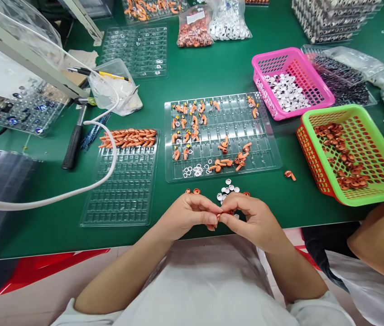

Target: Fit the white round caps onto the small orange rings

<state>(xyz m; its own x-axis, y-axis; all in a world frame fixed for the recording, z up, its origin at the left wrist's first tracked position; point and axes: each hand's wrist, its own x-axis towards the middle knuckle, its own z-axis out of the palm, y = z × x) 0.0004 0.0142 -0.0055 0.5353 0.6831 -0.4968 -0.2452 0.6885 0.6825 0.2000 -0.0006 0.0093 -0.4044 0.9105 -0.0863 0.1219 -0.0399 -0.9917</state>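
My left hand and my right hand meet at the table's front edge, thumbs and fingers pinched together. Between their fingertips is a small orange earbud part, mostly covered by the fingers. Just beyond my right hand lie loose white round caps. Two orange round pieces rest past my left hand. Farther forward, a clear compartment tray carries orange earbud pieces, some with yellow tips, and a cluster of white rings.
To the right stand a pink basket of white caps and a green basket of orange pieces. At left are another clear tray, a hammer and a white cable. A co-worker's arm is at right.
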